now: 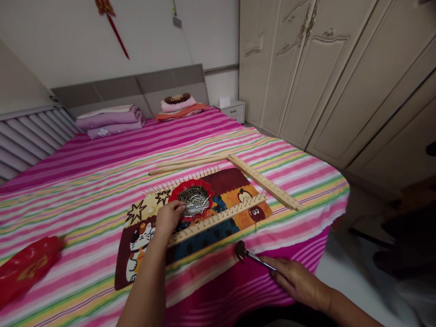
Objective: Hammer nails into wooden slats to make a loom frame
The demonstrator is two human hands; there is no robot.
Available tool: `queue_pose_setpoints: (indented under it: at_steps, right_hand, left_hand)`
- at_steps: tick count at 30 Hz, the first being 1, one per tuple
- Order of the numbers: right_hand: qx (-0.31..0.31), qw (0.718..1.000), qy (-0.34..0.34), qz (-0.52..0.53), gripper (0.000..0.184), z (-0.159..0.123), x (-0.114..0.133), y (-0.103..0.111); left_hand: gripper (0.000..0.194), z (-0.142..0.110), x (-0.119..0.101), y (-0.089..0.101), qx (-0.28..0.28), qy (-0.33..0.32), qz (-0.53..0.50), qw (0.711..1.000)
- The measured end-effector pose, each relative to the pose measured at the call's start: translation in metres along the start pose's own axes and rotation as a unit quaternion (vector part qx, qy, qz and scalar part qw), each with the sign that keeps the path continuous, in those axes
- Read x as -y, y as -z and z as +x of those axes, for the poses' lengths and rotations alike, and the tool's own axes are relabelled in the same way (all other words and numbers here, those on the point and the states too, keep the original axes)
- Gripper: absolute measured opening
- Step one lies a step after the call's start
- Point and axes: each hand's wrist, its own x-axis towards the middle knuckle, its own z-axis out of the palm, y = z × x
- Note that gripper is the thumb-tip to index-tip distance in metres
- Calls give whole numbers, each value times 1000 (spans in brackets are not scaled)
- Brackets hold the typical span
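Note:
My left hand (pixel 170 218) is at the near left edge of a scalloped red bowl (pixel 208 187) full of loose nails (pixel 195 200). Its thumb and fingertips are pinched together; whatever they hold is too small to make out. In my right hand (pixel 296 278) is a hammer (pixel 257 260), gripped by the handle, with its dark head toward the bed. The bowl rests on a cartoon-print mat (pixel 235 179). Across the mat, in front of the bowl, lies a wooden strip (pixel 221 218) with a row of upright nails. Another row of nails (pixel 180 179) stands behind the bowl.
Beyond the mat lie a dotted wooden strip (pixel 265 181) and thin pale wooden strips (pixel 190 163) on the striped bedspread (pixel 85 200). A red plastic bag-like item (pixel 30 265) sits at left. Folded bedding (pixel 112 120) is near the headboard; wardrobes (pixel 327 68) line the right.

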Motion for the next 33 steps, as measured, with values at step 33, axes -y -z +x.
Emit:
queue_pose_setpoints:
  at_steps: [33]
  right_hand:
    - [9,999,-11,-38,46,0,5,-1]
  left_hand:
    - [23,-57,33,69,-269,180,-439,838]
